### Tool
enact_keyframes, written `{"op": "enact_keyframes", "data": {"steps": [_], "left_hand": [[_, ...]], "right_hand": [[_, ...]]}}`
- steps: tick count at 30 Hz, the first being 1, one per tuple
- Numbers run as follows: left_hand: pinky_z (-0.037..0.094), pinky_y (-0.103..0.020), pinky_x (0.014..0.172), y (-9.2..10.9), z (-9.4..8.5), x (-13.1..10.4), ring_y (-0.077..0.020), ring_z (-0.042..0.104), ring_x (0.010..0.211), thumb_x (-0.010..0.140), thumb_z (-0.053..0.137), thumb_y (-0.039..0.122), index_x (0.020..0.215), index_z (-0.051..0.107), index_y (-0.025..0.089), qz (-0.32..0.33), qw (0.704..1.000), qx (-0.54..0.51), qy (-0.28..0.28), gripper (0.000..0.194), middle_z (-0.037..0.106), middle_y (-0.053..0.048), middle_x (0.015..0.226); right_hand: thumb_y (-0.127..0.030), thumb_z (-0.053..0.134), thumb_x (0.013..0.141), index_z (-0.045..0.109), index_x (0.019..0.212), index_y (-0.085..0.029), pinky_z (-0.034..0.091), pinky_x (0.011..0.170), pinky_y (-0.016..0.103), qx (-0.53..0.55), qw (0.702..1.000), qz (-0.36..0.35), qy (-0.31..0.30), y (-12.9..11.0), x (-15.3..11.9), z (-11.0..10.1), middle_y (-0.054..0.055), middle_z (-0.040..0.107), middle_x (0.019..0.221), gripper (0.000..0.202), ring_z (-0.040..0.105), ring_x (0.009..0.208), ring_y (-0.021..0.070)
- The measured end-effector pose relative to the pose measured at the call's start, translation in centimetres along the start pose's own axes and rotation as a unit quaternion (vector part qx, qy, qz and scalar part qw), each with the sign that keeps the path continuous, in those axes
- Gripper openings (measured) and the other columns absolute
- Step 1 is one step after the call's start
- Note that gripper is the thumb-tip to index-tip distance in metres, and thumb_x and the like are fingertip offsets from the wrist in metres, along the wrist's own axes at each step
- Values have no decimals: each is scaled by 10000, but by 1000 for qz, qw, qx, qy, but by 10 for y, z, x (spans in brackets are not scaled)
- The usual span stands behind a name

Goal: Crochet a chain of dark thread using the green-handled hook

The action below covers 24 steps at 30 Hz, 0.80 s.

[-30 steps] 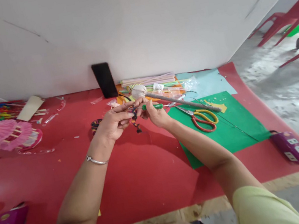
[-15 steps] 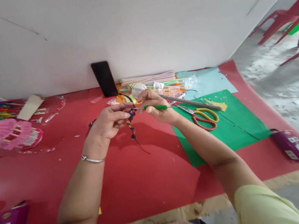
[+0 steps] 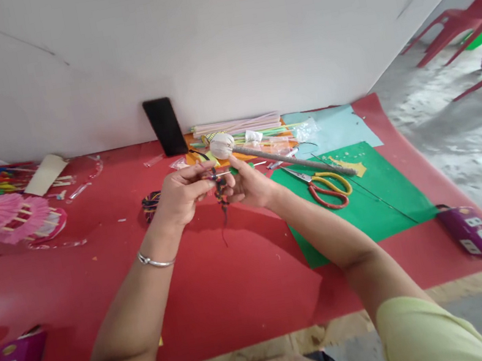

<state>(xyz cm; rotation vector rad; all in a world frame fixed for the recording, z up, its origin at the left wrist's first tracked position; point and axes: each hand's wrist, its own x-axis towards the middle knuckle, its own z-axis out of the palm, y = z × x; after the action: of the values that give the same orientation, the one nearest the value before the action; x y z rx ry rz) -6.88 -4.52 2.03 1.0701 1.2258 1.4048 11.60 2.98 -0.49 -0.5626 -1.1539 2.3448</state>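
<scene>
Between thumb and forefinger, my left hand (image 3: 184, 194) pinches a narrow crocheted strip of dark yarn (image 3: 221, 195) flecked with orange and purple. A loose tail dangles from it over the table. My right hand (image 3: 253, 184) is closed around a crochet hook (image 3: 245, 168) with a green handle, largely covered by the fingers. The hook's thin metal shaft points left and meets the strip's upper end; whether a loop sits on it is too small to tell. Behind my left wrist lies a bundle of the same yarn (image 3: 151, 205).
On the red table cover (image 3: 224, 295) lie scissors (image 3: 328, 187), a green sheet (image 3: 370, 226) and a stick with a white ball head (image 3: 222, 145). A phone (image 3: 165, 127) leans on the wall. Pink paper decorations (image 3: 18, 216) and purple boxes (image 3: 474, 231) stand at the sides.
Both hands have shifted slightly: the left to the right, the right lower and closer in. More of the hook's handle is now covered, and the yarn bundle shows more fully.
</scene>
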Motion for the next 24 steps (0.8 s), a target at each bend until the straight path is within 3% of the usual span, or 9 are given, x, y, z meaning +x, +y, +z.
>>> {"op": "enact_keyframes", "data": {"steps": [2, 4, 6, 8, 11, 13, 15, 19, 24], "left_hand": [[518, -273, 672, -9, 8, -2, -136, 635, 700, 728, 840, 188, 1193, 909, 196, 117, 981, 122, 90, 471, 783, -23, 844], [575, -317, 814, -17, 14, -4, -179, 703, 819, 785, 796, 155, 1255, 890, 202, 202, 933, 261, 141, 482, 822, -50, 946], [588, -344, 906, -23, 19, -5, -207, 732, 893, 817, 775, 130, 1218, 894, 201, 249, 898, 326, 162, 424, 842, -88, 1023], [592, -338, 909, -24, 22, -5, -203, 736, 894, 828, 785, 133, 1189, 891, 210, 253, 901, 305, 175, 383, 843, -92, 1042], [562, -276, 730, -19, 25, -3, -144, 685, 754, 794, 839, 187, 1165, 884, 216, 173, 960, 134, 176, 375, 809, -42, 948], [444, -229, 560, -10, 24, 0, -86, 566, 601, 711, 891, 212, 1076, 888, 191, 85, 985, -11, 149, 365, 745, -6, 828], [298, -207, 472, 0, 18, 1, -35, 416, 500, 601, 934, 186, 987, 886, 159, -3, 990, -104, 99, 390, 672, 21, 727], [188, -186, 441, 17, 0, 0, -3, 373, 459, 512, 914, 98, 944, 899, 121, -121, 981, -151, -18, 432, 692, -10, 737], [135, -183, 430, 23, -12, 1, 4, 345, 445, 513, 912, 59, 957, 910, 118, -169, 969, -160, -87, 447, 624, 25, 682]], "right_hand": [[-822, 557, 1053, 527, 716, -214, 152, 408, 192, 96, 993, 61, 12, 6, 3, 12, -81, 360, 548, 697, 305, 463, 84], [-776, 503, 1104, 549, 759, -214, 136, 400, 185, 172, 983, 52, 43, 9, 4, 24, -107, 299, 519, 661, 210, 431, 75], [-747, 501, 1121, 562, 781, -211, 149, 402, 178, 224, 971, 20, 82, 11, 3, 36, -110, 321, 520, 637, 196, 427, 67], [-735, 524, 1118, 567, 786, -207, 156, 407, 174, 249, 963, -5, 106, 11, 1, 44, -103, 370, 542, 625, 213, 436, 60], [-750, 576, 1089, 584, 792, -209, 162, 419, 184, 238, 965, -42, 100, 13, 0, 50, -95, 383, 564, 617, 240, 458, 66], [-809, 608, 1038, 593, 788, -217, 179, 430, 200, 190, 976, -71, 86, 17, 1, 48, -88, 378, 568, 642, 260, 471, 77], [-893, 602, 977, 594, 774, -227, 209, 445, 220, 108, 986, -99, 82, 20, 3, 40, -81, 375, 561, 696, 275, 478, 88], [-994, 519, 914, 626, 767, -238, 337, 522, 257, -126, 974, -150, 116, 20, 4, 18, -28, 486, 600, 778, 433, 541, 123], [-956, 601, 914, 733, 775, -210, 451, 645, 299, -278, 930, -229, 76, -4, -8, 2, 10, 615, 667, 770, 550, 641, 146]]}}
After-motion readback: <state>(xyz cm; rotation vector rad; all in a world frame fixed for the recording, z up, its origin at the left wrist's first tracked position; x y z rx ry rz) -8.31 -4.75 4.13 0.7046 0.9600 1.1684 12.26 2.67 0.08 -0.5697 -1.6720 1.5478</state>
